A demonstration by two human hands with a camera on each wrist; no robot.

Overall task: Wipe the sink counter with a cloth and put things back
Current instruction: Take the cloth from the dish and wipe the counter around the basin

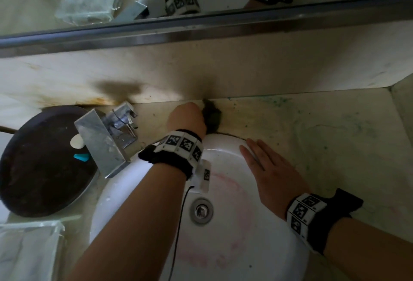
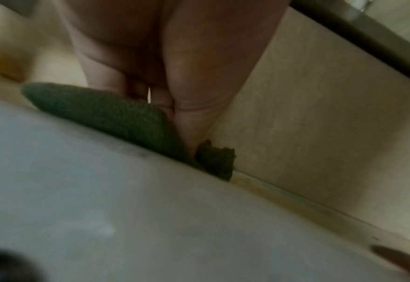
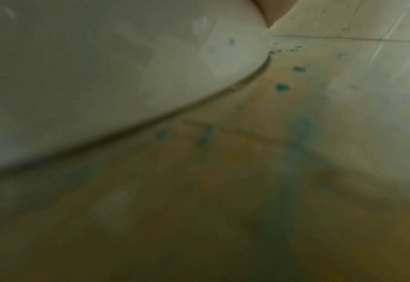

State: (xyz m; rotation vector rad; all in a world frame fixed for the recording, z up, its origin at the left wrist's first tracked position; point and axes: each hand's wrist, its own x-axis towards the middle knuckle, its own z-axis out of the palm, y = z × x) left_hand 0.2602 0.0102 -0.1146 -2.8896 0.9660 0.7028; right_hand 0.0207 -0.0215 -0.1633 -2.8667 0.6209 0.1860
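the left hand (image 1: 186,118) has its fingers (image 2: 131,89) curled round a dark green cloth (image 1: 211,116), pressing it on the bench (image 1: 324,128) at the back wall behind the sink (image 1: 223,146). the right hand (image 1: 271,170) rests on the sink rim, fingers straight and pressed together.

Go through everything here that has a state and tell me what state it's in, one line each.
Left hand: grips the cloth.
Cloth: bunched, pressed on the counter at the wall.
Right hand: flat, fingers straight, on the sink rim.
Counter: speckled with green stains.
Sink: drain open, pink ring inside.
Faucet: no water running.
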